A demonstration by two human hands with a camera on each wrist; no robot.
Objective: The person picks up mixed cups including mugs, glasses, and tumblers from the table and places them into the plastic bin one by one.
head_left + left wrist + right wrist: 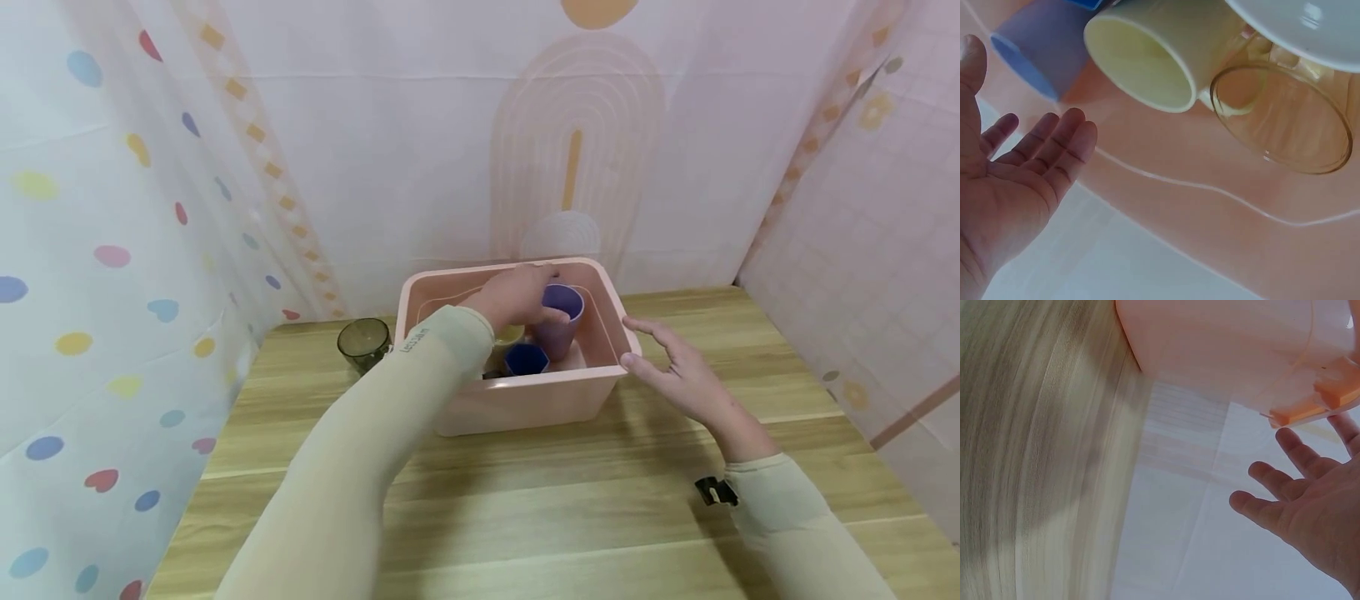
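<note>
The left hand [517,296] reaches down into a pale pink rectangular plastic tub [525,400], its thumb and fingers around the rim of a purple plastic cup [558,321] in the head view. In the left wrist view the palm [1016,187] lies flat with its fingers straight and grasping nothing, so from the pictures together I cannot tell whether it holds the cup or only touches it. The purple cup stands upright toward the far right of the tub. Just beside it, nearer the front wall, sits a dark blue hexagonal cup [525,358]. The left wrist view also shows a pale yellow mug [1154,56] and a clear amber glass cup [1285,119] lying close together inside the tub, with a white dish [1310,25] at the top edge.

The right hand [686,379] is released, fingers spread and relaxed, its fingertips at the tub's right front corner; whether they touch it is unclear.

The tub rests on a light wooden table [562,517]. A dark smoky glass cup [363,343] stands on the table just left of the tub. Patterned cloth backdrops [112,250] enclose the table.
</note>
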